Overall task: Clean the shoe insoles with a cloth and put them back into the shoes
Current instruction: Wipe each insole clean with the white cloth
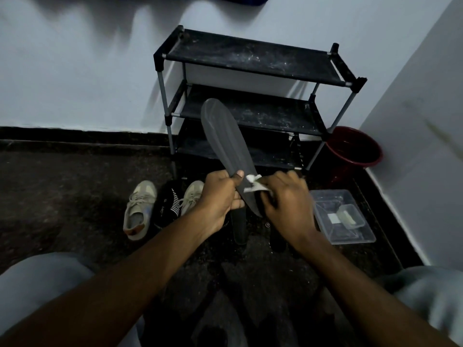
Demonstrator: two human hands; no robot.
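Observation:
A long dark grey insole point(223, 139) stands tilted in front of me, its toe end pointing up and away. My left hand point(218, 199) grips its lower part, thumb on the top face. My right hand point(285, 199) holds a small white cloth point(253, 184) against the insole's lower right edge; the hand is blurred. A pair of beige sneakers point(140, 209) lies on the dark floor to the left, with a black sock or shoe point(167, 204) between them. Dark shoes point(239, 226) stand on the floor under my hands, mostly hidden.
A black three-tier shoe rack point(250, 58) stands against the white wall. A dark red bucket point(355, 149) sits in the right corner. A clear plastic box point(350, 234) with small items lies on the floor at right. My grey-clad knees point(37, 279) frame the bottom.

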